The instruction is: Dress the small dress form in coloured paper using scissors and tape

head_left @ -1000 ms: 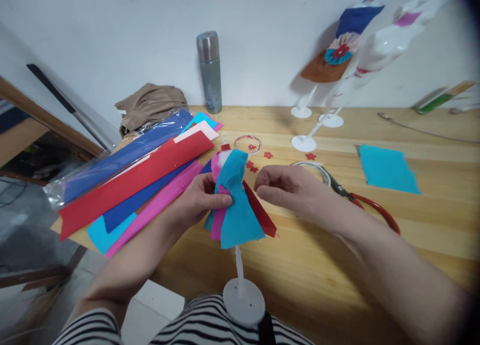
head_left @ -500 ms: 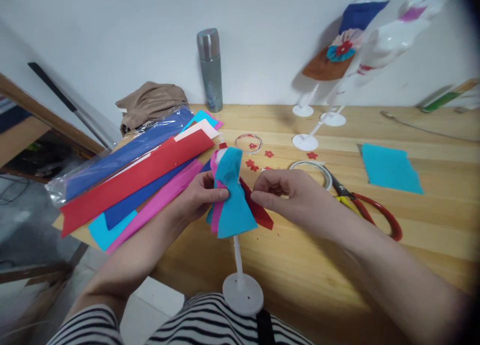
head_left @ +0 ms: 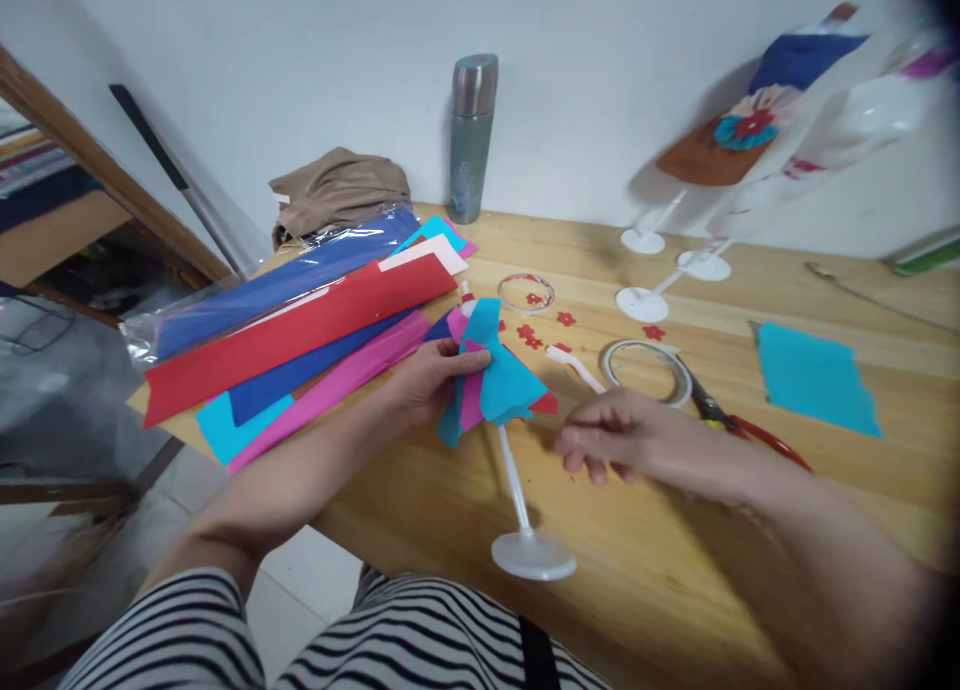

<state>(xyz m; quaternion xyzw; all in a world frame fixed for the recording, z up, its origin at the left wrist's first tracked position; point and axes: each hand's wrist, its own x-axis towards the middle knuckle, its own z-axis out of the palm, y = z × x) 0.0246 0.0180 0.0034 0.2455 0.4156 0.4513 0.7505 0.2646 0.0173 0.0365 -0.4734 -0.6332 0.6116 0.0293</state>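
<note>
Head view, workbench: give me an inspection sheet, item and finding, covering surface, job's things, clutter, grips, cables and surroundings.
Surface: wooden table, bare patches between craft items.
Job's things: paper-dressed figure on a white stand, tilted.
Clutter: coloured paper sheets, tape roll, scissors, cyan paper piece, red paper flowers, flask, brown cloth.
Grips: left hand pinches the figure's dress; right hand curled, apart from it, contents unclear.
Cables: thin cord on the table far right, nature unclear.
Surroundings: white wall, dressed figures at the back, wooden beam left.
</note>
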